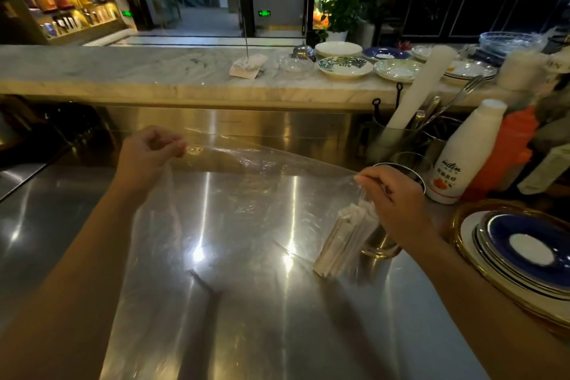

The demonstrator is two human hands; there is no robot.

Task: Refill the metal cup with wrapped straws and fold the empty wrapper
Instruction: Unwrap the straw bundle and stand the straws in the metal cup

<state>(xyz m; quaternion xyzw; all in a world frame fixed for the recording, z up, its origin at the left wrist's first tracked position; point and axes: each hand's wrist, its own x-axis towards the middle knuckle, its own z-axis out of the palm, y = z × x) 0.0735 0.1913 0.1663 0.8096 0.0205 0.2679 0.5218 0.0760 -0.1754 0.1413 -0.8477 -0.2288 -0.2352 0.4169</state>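
Observation:
A large clear plastic wrapper [234,225] is stretched out above the steel counter [61,225], and each hand holds one top corner. My left hand [148,154] pinches the left corner. My right hand [398,203] pinches the right corner. Through the plastic, just left of my right hand, a bundle of white paper-wrapped straws [344,241] lies at a slant. The metal cup [381,245] stands right beside the bundle, mostly hidden under my right hand. I cannot tell whether the straws rest in the cup or against it.
Stacked blue and gold-rimmed plates [524,253] sit at the right edge. A white bottle [462,157], an orange bottle [509,148] and a utensil holder [398,133] stand behind my right hand. A raised marble ledge [123,71] with plates [344,66] runs along the back.

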